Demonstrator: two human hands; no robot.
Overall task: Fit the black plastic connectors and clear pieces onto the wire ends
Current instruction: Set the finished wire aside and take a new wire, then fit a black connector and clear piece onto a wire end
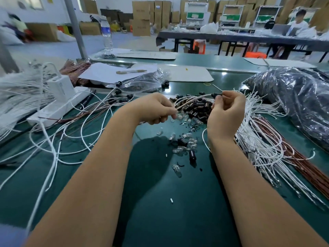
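Many loose wires (263, 143), plastic bag (293, 97), water bottle (106, 32)

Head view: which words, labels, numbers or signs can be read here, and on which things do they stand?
No text can be read for certain.
Water bottle: blue label, print too blurred.
Cardboard boxes: dark marks, too small to read.
White charger: faint grey print, not readable.
White sheets on the table: faint pencil-like lines, no words visible.
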